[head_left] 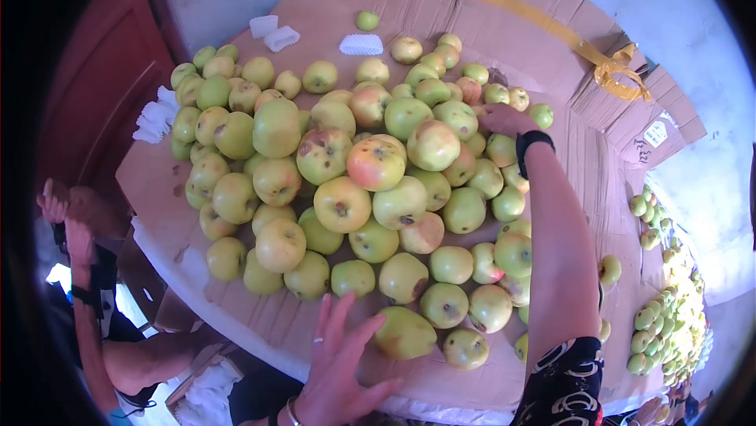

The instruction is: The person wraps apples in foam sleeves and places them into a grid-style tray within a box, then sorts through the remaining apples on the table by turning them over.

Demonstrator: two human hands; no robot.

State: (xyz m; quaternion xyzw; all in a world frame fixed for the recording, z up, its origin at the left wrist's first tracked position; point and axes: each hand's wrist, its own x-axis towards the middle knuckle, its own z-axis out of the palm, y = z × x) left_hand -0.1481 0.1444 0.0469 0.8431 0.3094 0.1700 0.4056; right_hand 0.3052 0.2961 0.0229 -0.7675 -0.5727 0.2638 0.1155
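A large heap of green and reddish apples (378, 162), some with brown spots, covers the cardboard-lined table (260, 324). My left hand (339, 367), with a ring and a bracelet, is at the near edge, fingers spread and holding nothing. Just beyond its fingertips lies a greenish apple (405, 333). My right hand (504, 120), with a black wristband, reaches over the far right part of the heap among small apples. Its fingers are mostly hidden, so what they hold cannot be made out.
White foam sleeves (361, 45) lie behind the heap, more (157, 115) at its left. Taped cardboard (535, 24) stands along the back. Another apple pile (669, 327) is at the right. A person's hands (67, 205) and legs show at the left.
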